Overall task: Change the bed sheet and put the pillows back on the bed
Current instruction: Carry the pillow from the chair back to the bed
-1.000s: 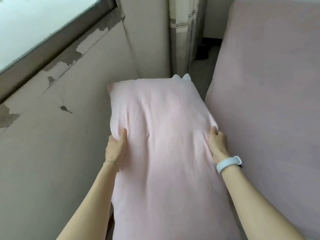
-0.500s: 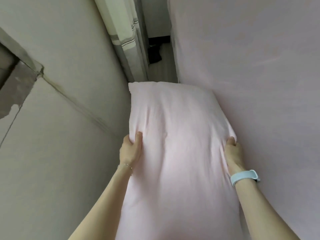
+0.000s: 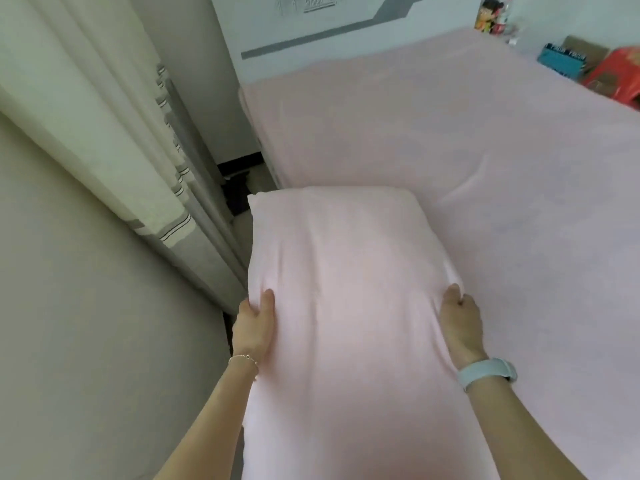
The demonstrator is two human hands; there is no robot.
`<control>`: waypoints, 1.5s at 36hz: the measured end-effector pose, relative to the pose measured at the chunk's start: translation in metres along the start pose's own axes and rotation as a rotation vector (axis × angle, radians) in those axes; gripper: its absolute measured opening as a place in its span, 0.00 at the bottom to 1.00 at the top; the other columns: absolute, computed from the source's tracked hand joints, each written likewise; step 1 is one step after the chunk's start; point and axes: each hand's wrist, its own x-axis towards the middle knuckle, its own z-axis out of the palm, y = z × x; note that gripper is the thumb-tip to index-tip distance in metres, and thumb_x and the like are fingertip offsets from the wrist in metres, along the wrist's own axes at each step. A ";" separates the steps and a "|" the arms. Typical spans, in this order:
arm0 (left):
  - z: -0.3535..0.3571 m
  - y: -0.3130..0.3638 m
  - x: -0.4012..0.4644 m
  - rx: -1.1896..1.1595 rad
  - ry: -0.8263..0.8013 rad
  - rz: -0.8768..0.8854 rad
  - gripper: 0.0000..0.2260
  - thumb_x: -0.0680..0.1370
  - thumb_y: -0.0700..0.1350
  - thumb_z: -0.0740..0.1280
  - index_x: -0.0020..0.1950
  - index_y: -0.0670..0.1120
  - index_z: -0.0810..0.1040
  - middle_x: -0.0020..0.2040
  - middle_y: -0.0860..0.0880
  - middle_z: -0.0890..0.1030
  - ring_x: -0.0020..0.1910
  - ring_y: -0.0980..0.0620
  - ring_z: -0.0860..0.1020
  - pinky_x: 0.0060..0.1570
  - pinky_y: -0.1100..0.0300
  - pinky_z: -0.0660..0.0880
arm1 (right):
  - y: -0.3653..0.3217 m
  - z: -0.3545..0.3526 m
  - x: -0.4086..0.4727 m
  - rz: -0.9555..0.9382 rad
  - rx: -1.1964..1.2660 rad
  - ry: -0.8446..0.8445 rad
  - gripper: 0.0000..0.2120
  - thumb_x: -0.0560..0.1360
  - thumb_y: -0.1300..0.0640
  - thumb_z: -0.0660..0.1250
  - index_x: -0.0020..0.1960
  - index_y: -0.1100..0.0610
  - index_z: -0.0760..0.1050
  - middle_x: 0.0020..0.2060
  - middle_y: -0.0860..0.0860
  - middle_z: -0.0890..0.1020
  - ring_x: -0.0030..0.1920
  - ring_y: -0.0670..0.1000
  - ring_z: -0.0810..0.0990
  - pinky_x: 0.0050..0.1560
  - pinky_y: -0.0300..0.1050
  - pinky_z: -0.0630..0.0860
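Observation:
A long pillow [image 3: 349, 289] in a pale pink case is held lengthwise in front of me, its far end over the left edge of the bed. My left hand [image 3: 254, 327] grips its left side, thumb on top. My right hand [image 3: 460, 320], with a light blue wristband, grips its right side, fingers bunching the fabric. The bed [image 3: 467, 143] is covered with a smooth pink sheet and fills the right of the view. No other pillow lies on it.
A cream curtain [image 3: 104, 126] with striped hem hangs at the left along a beige wall [image 3: 86, 341]. A narrow floor gap [image 3: 242, 192] runs between curtain and bed. A white headboard [image 3: 329, 26] stands behind. Bottles [image 3: 498, 15] and boxes [image 3: 588, 64] sit at far right.
The view has swung right and up, from the wall and window toward the bed and headboard. The pillow has moved with both hands toward the bed; both grips are unchanged.

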 end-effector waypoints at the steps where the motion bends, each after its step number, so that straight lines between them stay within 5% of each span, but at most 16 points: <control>1: 0.003 0.016 0.018 0.002 0.011 0.017 0.25 0.79 0.56 0.58 0.69 0.41 0.66 0.65 0.43 0.72 0.63 0.43 0.70 0.59 0.54 0.66 | -0.015 0.009 0.014 0.006 0.022 -0.009 0.25 0.82 0.48 0.47 0.65 0.67 0.67 0.63 0.64 0.72 0.62 0.64 0.70 0.62 0.53 0.65; 7: 0.008 0.109 0.111 0.023 0.038 0.126 0.22 0.79 0.54 0.60 0.66 0.39 0.69 0.60 0.44 0.75 0.58 0.44 0.73 0.54 0.56 0.67 | -0.102 0.057 0.087 0.003 0.099 0.002 0.25 0.82 0.48 0.47 0.67 0.67 0.65 0.65 0.64 0.71 0.64 0.64 0.69 0.64 0.53 0.64; 17: 0.004 0.218 0.274 0.062 0.055 0.252 0.19 0.81 0.52 0.58 0.62 0.38 0.72 0.55 0.44 0.76 0.50 0.47 0.73 0.50 0.58 0.67 | -0.223 0.156 0.175 -0.017 0.148 0.062 0.23 0.82 0.49 0.48 0.63 0.67 0.68 0.57 0.63 0.75 0.53 0.60 0.72 0.51 0.49 0.66; 24: -0.010 0.298 0.424 0.043 -0.027 0.365 0.14 0.81 0.52 0.58 0.57 0.43 0.73 0.49 0.49 0.76 0.43 0.52 0.72 0.33 0.64 0.64 | -0.316 0.259 0.237 0.029 0.192 0.152 0.22 0.82 0.50 0.48 0.60 0.66 0.70 0.55 0.62 0.76 0.52 0.60 0.72 0.52 0.49 0.66; 29: -0.035 0.360 0.532 0.052 -0.031 0.401 0.16 0.81 0.51 0.58 0.62 0.43 0.73 0.53 0.48 0.75 0.49 0.51 0.72 0.46 0.60 0.65 | -0.396 0.332 0.275 0.029 0.221 0.138 0.18 0.82 0.51 0.48 0.55 0.62 0.69 0.49 0.57 0.73 0.50 0.58 0.71 0.51 0.49 0.66; 34: -0.042 0.413 0.618 0.051 -0.040 0.420 0.17 0.81 0.51 0.57 0.63 0.41 0.72 0.53 0.48 0.74 0.50 0.50 0.71 0.48 0.60 0.65 | -0.467 0.380 0.316 0.025 0.234 0.144 0.15 0.81 0.51 0.48 0.49 0.61 0.67 0.43 0.54 0.73 0.45 0.56 0.71 0.50 0.50 0.68; 38: -0.037 0.452 0.678 0.000 -0.088 0.456 0.15 0.81 0.51 0.57 0.62 0.42 0.72 0.53 0.49 0.75 0.51 0.51 0.73 0.50 0.60 0.67 | -0.513 0.417 0.356 0.052 0.239 0.180 0.16 0.81 0.50 0.48 0.50 0.60 0.68 0.46 0.56 0.74 0.48 0.58 0.72 0.55 0.55 0.71; 44: -0.032 0.510 0.784 0.066 -0.092 0.493 0.16 0.81 0.52 0.58 0.62 0.42 0.73 0.53 0.48 0.76 0.51 0.50 0.74 0.50 0.59 0.69 | -0.581 0.485 0.428 0.063 0.283 0.188 0.18 0.81 0.51 0.48 0.54 0.63 0.70 0.45 0.55 0.73 0.47 0.56 0.71 0.50 0.49 0.67; 54: 0.001 0.634 0.935 0.074 -0.133 0.554 0.12 0.80 0.49 0.60 0.59 0.44 0.73 0.48 0.51 0.77 0.48 0.50 0.76 0.47 0.59 0.71 | -0.699 0.553 0.545 0.115 0.327 0.209 0.20 0.82 0.52 0.48 0.61 0.65 0.69 0.56 0.60 0.75 0.53 0.58 0.72 0.55 0.50 0.67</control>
